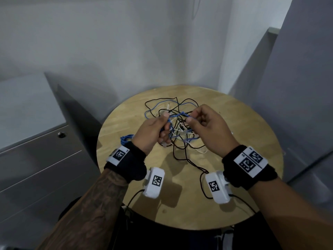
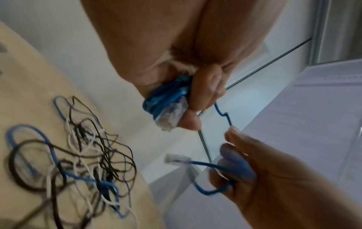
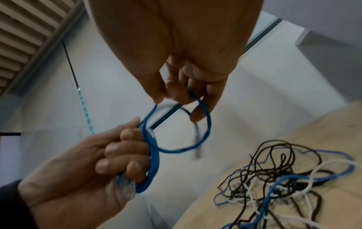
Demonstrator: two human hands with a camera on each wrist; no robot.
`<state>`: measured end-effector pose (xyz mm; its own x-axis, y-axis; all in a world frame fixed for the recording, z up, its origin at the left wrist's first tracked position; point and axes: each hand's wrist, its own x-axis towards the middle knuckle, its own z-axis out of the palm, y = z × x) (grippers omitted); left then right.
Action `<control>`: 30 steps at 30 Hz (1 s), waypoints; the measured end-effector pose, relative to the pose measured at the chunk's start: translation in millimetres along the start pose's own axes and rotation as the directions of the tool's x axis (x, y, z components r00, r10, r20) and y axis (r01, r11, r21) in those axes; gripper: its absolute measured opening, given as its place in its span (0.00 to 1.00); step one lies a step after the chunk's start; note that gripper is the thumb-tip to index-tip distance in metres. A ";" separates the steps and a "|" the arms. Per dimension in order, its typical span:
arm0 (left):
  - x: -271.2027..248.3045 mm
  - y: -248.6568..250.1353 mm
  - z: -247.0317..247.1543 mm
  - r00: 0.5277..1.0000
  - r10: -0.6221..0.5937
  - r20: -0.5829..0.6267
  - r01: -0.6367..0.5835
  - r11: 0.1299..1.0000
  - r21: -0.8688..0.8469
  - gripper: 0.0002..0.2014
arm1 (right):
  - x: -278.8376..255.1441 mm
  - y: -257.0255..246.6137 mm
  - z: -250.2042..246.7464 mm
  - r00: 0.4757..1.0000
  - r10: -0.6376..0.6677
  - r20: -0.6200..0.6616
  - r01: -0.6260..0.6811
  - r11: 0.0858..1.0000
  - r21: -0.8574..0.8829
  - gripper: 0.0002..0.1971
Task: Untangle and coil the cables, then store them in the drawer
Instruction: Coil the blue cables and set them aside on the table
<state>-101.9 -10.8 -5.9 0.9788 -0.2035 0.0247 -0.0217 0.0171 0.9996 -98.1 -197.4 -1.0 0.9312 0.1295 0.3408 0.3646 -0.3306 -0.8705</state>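
Note:
My left hand grips a small coil of blue network cable, with its clear plug sticking out past the fingers. My right hand pinches the free end of the same blue cable, which curves in a loop between the two hands. The second plug dangles near the right hand's fingers. Both hands hover above a tangle of black, white and blue cables on the round wooden table.
A small blue coiled cable lies on the table by my left wrist. A grey drawer cabinet with a round lock stands left of the table, its drawers closed. Grey walls and panels close in behind and to the right.

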 end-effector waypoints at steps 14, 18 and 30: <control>-3.4 -7.6 0.3 0.939 0.326 0.107 -0.280 0.547 0.789 0.17 | -1.4 -13.7 -30.5 0.952 0.103 0.287 0.000 0.941 -0.339 0.16; -10.1 -1.1 20.0 0.883 0.425 0.199 -0.402 0.466 0.789 0.14 | 2.3 -5.0 -24.0 0.832 0.426 0.356 -0.496 0.858 0.132 0.16; -13.1 -3.4 28.5 0.976 0.089 0.197 -0.119 0.982 0.146 0.16 | 10.2 -9.2 -37.8 0.943 0.221 0.248 -0.303 0.879 0.368 0.17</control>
<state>-120.5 -36.1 -9.2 0.9136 -0.3900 0.1154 -0.1674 -0.1021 0.9806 -91.9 -228.4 23.9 0.9589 0.2807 0.0408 0.0383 0.0142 -0.9992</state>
